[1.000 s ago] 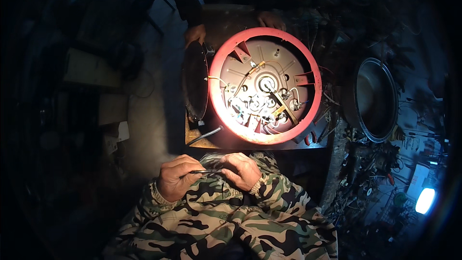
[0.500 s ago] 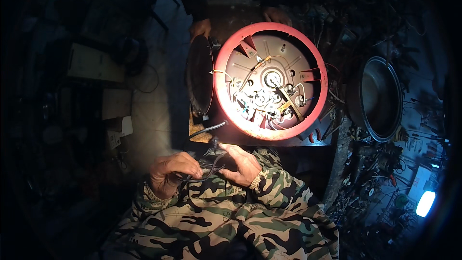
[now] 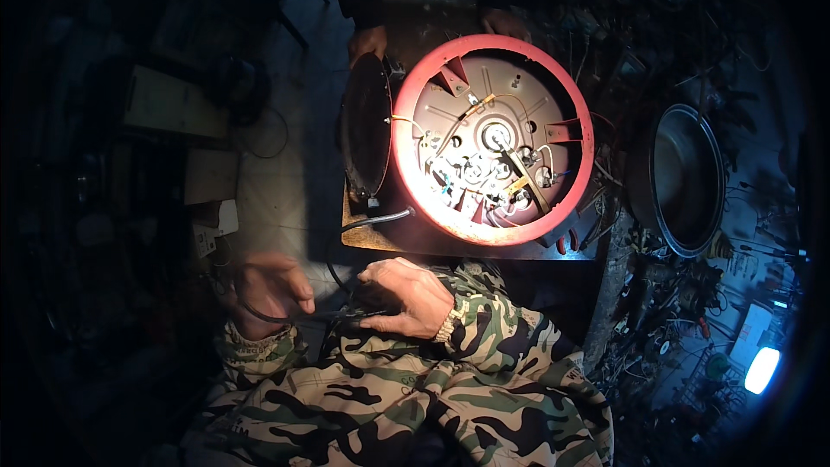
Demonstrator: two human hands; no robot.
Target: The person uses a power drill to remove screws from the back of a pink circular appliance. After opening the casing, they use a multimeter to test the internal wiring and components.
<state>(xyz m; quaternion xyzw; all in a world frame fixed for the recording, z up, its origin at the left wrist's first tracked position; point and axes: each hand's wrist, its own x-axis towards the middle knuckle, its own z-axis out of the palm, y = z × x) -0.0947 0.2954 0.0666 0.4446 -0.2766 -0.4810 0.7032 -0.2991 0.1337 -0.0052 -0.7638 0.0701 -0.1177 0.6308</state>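
A black power cord (image 3: 320, 316) stretches between my two hands over my lap. My left hand (image 3: 270, 290), slightly blurred, has its fingers curled round one part of the cord. My right hand (image 3: 411, 296) is closed on another part, thumb below and fingers above; its fingertips partly hide the cord. From there the cord goes up over the table edge toward a round red-rimmed appliance housing (image 3: 581, 112). Inside the housing, wires, terminals and a metal bar (image 3: 529, 180) show under bright light. A dark round plate (image 3: 363, 134) stands on edge against its left side.
Across the table, another person's hand (image 3: 369, 41) rests on the dark plate, and their other hand (image 3: 506, 24) is at the housing's far rim. A metal pot (image 3: 687, 177) stands at right among piled cables. The wooden table edge (image 3: 380, 238) lies just beyond my hands.
My left hand has moved left, drawing the cord out straighter between my hands. My right hand has shifted a little left. The housing sits slightly farther right and up in view.
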